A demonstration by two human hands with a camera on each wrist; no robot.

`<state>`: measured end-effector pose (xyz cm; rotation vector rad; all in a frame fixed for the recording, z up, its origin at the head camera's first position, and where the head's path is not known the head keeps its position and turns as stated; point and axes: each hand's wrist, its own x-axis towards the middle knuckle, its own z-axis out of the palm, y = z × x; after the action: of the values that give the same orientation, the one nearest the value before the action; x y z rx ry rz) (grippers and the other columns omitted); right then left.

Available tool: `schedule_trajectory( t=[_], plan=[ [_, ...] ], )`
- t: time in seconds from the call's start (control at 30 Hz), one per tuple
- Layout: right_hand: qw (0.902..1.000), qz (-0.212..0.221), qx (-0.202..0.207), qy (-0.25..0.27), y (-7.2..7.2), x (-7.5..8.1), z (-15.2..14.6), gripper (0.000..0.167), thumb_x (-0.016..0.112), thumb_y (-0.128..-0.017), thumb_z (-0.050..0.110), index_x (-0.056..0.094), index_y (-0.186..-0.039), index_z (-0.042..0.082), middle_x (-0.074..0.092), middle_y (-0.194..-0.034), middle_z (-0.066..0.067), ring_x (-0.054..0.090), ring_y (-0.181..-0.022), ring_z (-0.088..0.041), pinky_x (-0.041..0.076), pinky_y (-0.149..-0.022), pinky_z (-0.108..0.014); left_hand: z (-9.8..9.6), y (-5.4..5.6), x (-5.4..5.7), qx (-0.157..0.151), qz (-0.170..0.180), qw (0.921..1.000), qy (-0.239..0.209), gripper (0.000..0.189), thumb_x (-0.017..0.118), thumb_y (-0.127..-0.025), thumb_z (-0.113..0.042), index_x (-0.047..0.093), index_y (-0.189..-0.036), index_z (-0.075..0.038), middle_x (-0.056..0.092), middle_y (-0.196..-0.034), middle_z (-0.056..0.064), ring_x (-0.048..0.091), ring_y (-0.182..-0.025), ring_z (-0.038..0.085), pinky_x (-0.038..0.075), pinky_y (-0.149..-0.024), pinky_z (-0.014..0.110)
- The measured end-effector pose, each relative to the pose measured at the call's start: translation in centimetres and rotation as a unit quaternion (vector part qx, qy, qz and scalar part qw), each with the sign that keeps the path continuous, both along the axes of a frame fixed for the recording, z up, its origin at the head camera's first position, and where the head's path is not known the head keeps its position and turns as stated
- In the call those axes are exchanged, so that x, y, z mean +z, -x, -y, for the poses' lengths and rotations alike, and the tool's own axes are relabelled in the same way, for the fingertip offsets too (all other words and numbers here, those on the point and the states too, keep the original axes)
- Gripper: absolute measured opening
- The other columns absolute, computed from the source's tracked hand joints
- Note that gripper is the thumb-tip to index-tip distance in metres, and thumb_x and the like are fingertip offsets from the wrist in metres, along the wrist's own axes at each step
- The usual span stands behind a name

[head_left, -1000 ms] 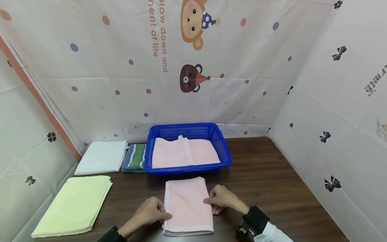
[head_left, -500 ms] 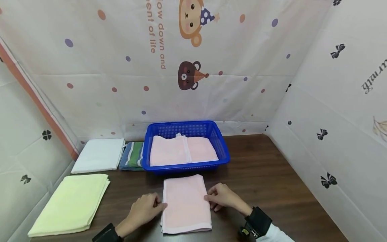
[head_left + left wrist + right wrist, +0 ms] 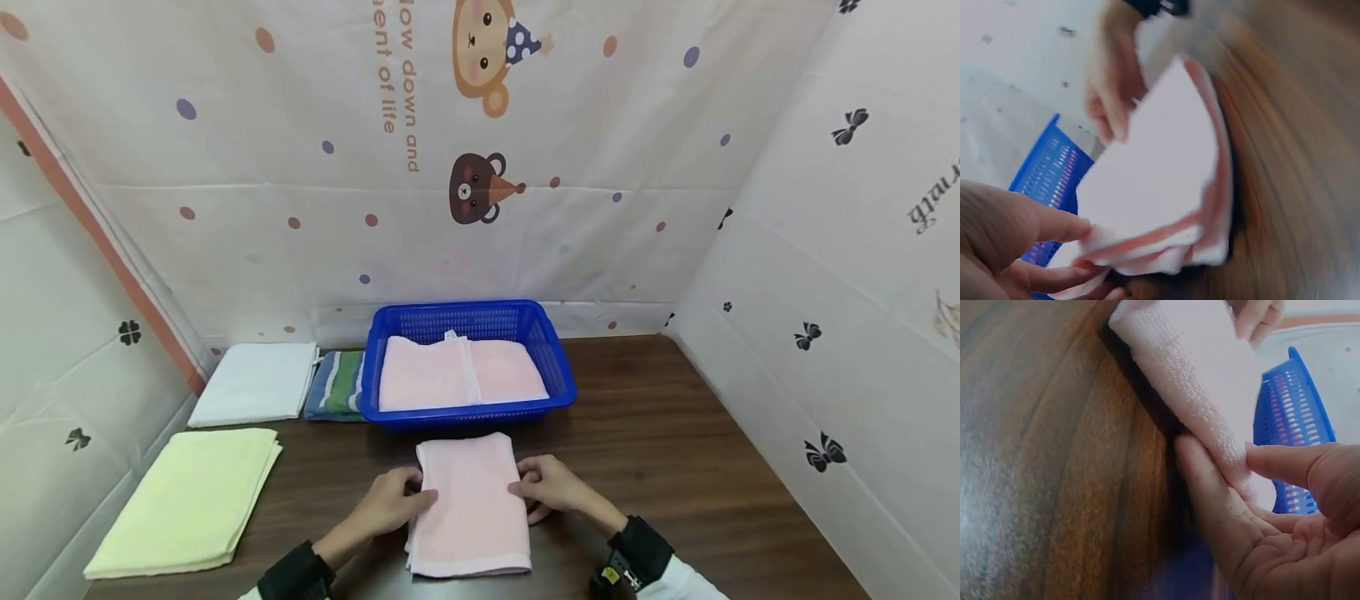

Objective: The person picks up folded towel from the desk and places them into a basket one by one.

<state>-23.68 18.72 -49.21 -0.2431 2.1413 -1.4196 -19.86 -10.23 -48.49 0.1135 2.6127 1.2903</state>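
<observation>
A folded pink towel (image 3: 472, 508) with white edging lies on the table just in front of the blue basket. My left hand (image 3: 393, 500) pinches its left side, thumb on top; in the left wrist view the fingers (image 3: 1063, 225) take in the towel's stacked layers. On the opposite side my right hand (image 3: 551, 486) pinches the right edge. The right wrist view shows the thumb (image 3: 1285, 462) above and the other fingers beneath the rolled fold. Inside the blue basket (image 3: 558, 367) lie pink towels (image 3: 423, 375) side by side.
Left of the basket are a folded white towel (image 3: 258, 383) and a blue and green striped towel (image 3: 341, 385), partly hidden by the basket. A folded yellow towel (image 3: 187, 500) lies at the front left. Patterned cloth walls (image 3: 300, 167) surround the brown table (image 3: 637, 417).
My left hand has let its thumb slide off to the towel's left edge, then moved up along that side and taken hold again. The right hand has stayed at the right edge.
</observation>
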Motion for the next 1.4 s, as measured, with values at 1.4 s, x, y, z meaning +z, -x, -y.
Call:
schedule_trajectory(
  t=[1.4],
  plan=[
    [0.9961,-0.024,0.064,0.056,0.7,9.6,-4.4,0.029,0.066,-0.101,0.021,0.061,-0.110,-0.005,0.074,-0.085,-0.006,0.075,-0.071,-0.016,0.064,-0.068,-0.042,0.1,3.1,8.3,-0.129,0.138,0.9517,-0.242,0.043,0.064,-0.101,-0.016,0.044,-0.132,0.007,0.075,-0.112,0.014,0.072,-0.092,0.019,0.063,-0.080,0.040]
  ],
)
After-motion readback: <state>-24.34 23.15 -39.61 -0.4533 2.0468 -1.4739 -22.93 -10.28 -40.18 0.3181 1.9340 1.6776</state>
